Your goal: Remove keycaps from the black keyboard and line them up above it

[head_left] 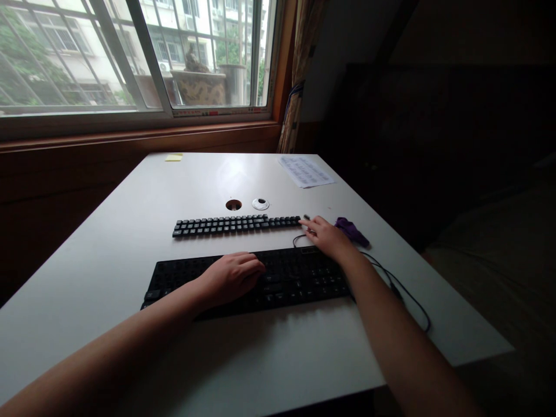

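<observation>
A black keyboard [299, 278] lies across the white desk, with bare key positions in its upper left part. My left hand [234, 273] rests on its middle, fingers curled down and pressed together; whatever is under the fingertips is hidden. Behind the keyboard, loose black keycaps [217, 226] stand lined up in several close rows. At the right end of these rows is my right hand [324, 234], its fingers closed at a small black keycap [299, 220]. Another small dark piece [306, 217] shows just behind those fingertips.
A purple cloth [351, 231] lies right of my right hand. The keyboard's black cable [412, 298] loops along the right side. Printed sheets [306, 171], a yellow note [174, 157], a round desk hole [233, 205] and a white round cover [260, 204] are farther back, below the window.
</observation>
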The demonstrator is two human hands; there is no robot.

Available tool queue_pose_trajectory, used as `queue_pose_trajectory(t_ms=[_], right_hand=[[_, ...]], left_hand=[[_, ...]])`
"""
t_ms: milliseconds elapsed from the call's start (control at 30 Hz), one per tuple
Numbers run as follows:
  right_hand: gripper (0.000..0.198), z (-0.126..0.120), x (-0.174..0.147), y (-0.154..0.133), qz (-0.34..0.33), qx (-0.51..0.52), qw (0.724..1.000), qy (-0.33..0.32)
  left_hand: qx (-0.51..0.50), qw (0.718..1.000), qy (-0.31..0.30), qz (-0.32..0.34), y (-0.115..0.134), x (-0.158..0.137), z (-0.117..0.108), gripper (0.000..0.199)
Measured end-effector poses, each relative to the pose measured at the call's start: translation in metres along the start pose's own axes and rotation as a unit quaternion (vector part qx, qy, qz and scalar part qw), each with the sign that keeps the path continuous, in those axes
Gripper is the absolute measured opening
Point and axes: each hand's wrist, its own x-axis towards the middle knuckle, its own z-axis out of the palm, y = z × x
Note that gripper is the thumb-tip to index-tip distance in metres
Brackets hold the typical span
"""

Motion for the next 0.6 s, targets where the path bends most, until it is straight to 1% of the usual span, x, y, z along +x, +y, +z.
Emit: queue_pose_trajectory(t_ms=[600], right_hand=[[0.038,-0.0016,-0.0009,-0.0017,0.000,0.009,1.000,-0.004]], left_hand=[[0.000,1.000,0.004,0.003,0.0002,0.0003,-0.0001,0.018]])
